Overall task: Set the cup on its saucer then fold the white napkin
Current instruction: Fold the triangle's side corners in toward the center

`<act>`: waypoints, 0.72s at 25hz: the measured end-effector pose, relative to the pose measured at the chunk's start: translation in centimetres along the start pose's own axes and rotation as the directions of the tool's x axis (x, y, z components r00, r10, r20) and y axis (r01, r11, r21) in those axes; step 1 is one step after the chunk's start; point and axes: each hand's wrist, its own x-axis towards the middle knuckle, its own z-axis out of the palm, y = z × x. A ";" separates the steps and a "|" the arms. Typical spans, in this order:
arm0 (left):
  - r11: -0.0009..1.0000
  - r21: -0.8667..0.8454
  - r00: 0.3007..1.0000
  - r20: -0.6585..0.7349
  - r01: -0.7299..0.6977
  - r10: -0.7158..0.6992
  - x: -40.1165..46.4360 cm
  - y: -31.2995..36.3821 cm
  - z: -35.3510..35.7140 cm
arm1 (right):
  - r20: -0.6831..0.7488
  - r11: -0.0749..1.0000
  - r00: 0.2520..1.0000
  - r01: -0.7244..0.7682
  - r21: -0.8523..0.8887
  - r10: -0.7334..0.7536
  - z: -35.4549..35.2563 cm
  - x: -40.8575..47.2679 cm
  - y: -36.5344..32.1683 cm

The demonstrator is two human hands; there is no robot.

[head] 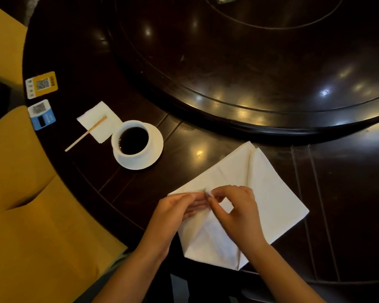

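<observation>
white cup [132, 139] is seated on its white saucer [155, 147], left of frame centre, filled with dark liquid. white napkin [269, 193] is spread on the dark wooden table [206, 149] at lower centre-right, partly folded, with creases running from its far tip toward the near edge. a small corner of the cloth is pinched at the middle of the napkin's left side by both hands together: left hand [175, 209] fingers closed on it from the left, right hand [239, 206] thumb and fingertips closed on it from the right, fingertips touching or nearly so. a small paper napkin [96, 121] is laid just upper left of the saucer, with a wooden stirrer [85, 134] across it. two qr-code cards [42, 84] are seen at the table's left edge. yellow chair cushions [31, 215] fill the left of the frame. a raised round turntable [249, 62] occupies the upper right.
</observation>
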 end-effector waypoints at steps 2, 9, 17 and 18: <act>0.995 0.061 0.997 -0.003 -0.076 0.076 1.0 -0.1 1.3 | -0.015 0.998 0.998 -0.057 0.023 0.057 -2.0 1.7 1.6; 0.177 0.806 0.738 0.397 -0.565 0.546 6.4 -3.1 3.1 | 0.088 0.941 0.971 -0.188 -0.282 0.221 -5.1 10.0 7.7; -0.258 0.850 0.751 0.527 -0.460 0.398 10.1 -5.2 3.6 | 0.243 0.772 0.953 0.291 -0.565 -0.181 -4.7 8.7 10.2; -0.295 0.836 0.738 0.547 -0.462 0.395 10.5 -5.1 3.5 | 0.387 0.717 0.908 0.378 -0.586 -0.162 -4.7 8.3 10.7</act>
